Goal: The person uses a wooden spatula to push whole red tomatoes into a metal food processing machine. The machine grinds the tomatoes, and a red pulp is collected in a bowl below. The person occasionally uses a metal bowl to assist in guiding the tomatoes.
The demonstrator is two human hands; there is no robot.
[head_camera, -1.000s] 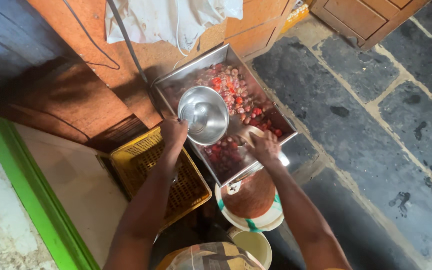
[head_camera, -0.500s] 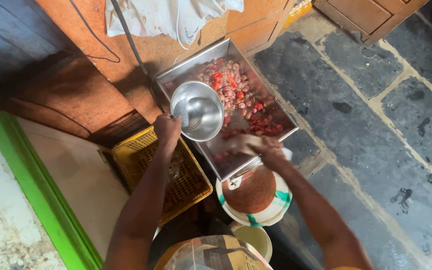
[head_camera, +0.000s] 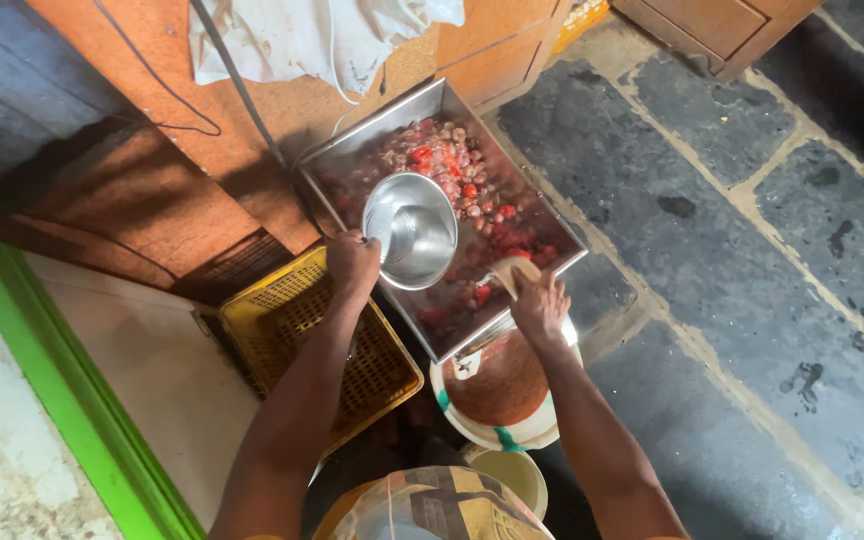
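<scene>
Head view: steel bowl (head_camera: pixel 412 230) in left hand (head_camera: pixel 352 265).

Round steel bowl (head_camera: pixel 413 230): shiny, tilted, mouth facing up toward camera, gripped at its near rim by left hand (head_camera: pixel 352 265), over the tray. Rectangular steel tray (head_camera: pixel 372 135): holds wet red chopped pieces; right hand (head_camera: pixel 539 305) grips a pale wooden handle (head_camera: pixel 508 270) at its near edge.

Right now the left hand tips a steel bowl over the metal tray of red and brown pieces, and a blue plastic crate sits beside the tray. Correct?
Not quite: the plastic crate is yellow, not blue, as the head view shows. The rest holds: the left hand tips the steel bowl over the metal tray of red and brown pieces.
</scene>
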